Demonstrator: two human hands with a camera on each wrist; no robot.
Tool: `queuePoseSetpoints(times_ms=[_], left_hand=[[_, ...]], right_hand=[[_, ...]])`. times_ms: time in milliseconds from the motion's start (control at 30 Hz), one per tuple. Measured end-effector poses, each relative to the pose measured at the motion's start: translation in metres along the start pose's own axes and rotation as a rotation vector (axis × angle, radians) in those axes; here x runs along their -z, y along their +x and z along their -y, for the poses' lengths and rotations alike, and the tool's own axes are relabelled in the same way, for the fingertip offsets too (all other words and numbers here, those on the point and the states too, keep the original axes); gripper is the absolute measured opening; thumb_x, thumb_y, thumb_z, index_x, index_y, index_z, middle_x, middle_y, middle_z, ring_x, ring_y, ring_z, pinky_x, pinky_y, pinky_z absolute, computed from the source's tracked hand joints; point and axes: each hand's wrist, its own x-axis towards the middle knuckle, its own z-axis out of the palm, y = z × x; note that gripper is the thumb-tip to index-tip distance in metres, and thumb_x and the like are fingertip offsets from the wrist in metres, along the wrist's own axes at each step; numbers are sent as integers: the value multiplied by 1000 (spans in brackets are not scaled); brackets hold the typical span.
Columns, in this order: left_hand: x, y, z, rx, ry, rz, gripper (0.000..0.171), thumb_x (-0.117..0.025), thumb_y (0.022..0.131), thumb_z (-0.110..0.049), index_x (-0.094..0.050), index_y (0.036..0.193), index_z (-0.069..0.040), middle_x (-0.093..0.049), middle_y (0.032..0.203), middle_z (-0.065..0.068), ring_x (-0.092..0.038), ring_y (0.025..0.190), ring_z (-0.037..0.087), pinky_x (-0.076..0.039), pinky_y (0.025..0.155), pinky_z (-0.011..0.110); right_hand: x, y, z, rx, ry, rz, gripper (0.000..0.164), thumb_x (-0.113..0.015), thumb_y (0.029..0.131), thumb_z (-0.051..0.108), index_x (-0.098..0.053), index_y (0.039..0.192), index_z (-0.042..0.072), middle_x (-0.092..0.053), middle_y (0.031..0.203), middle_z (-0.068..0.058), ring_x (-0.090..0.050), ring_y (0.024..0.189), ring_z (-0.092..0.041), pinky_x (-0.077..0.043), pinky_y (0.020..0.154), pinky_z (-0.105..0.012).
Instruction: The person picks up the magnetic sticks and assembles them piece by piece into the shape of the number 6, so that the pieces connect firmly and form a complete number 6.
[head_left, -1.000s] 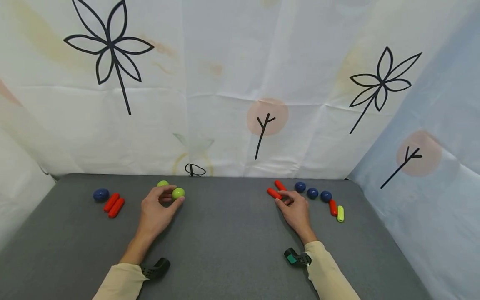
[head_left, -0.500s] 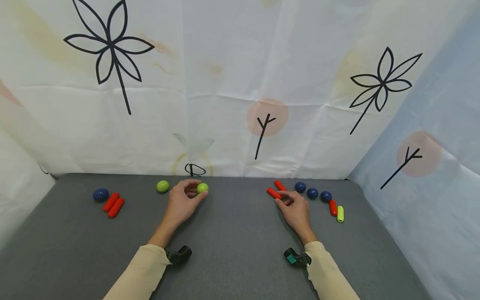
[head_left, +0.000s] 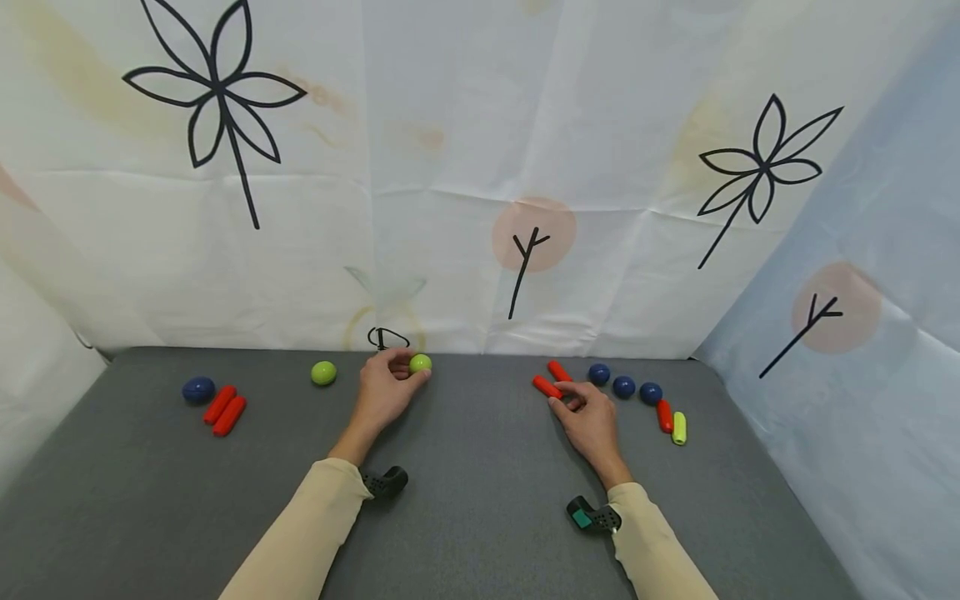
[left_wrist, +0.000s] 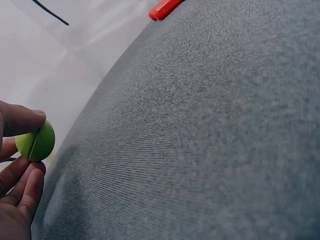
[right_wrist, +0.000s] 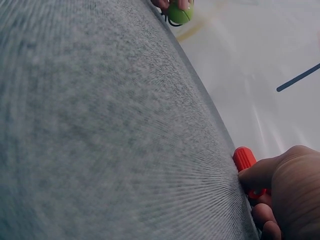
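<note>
Near the back edge of the grey table, my left hand (head_left: pixel 384 390) pinches a green ball (head_left: pixel 420 363) between thumb and fingers. Close up in the left wrist view, the ball (left_wrist: pixel 42 141) shows a thin line across it. My right hand (head_left: pixel 594 423) is at the near end of a red cylinder bead (head_left: pixel 546 386), its thumb and fingers around that end. In the right wrist view the thumb crosses in front of this bead (right_wrist: pixel 243 157), hiding part of it. Another red cylinder bead (head_left: pixel 558 371) lies just behind.
A second green ball (head_left: pixel 323 372) lies left of my left hand. Farther left are a blue bead (head_left: pixel 198 390) and two red cylinders (head_left: pixel 224 410). Right of my right hand stand several blue balls (head_left: pixel 623 386), a red cylinder (head_left: pixel 664 416) and a yellow-green one (head_left: pixel 678 427). A printed cloth (head_left: pixel 450 275) hangs behind.
My left hand has carried the green ball to the right and slightly back, away from the other green ball. My right hand has stayed in place at the red cylinder bead.
</note>
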Motion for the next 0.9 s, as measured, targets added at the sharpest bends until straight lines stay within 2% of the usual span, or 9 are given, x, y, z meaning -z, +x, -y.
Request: queuePoseSetpoints(times_ms=[500, 900], left_hand=[[-9, 6, 8, 13, 8, -77, 37, -80, 88, -9, -69, 121, 2, -66, 116, 21, -65, 106, 33, -52, 94, 44], [-8, 3, 7, -8, 43, -83, 36, -81, 87, -11, -70, 120, 0, -67, 117, 19, -65, 104, 33, -51, 93, 44]], right_hand=[[-1, 0, 0, -9, 7, 0, 22, -83, 82, 4, -79, 103, 3, -62, 71, -7, -56, 66, -20, -41, 66, -34], [-2, 0, -2, 1, 0, 0, 22, -83, 83, 4, -79, 104, 4, -61, 71, -6, -55, 65, -20, -42, 65, -33]])
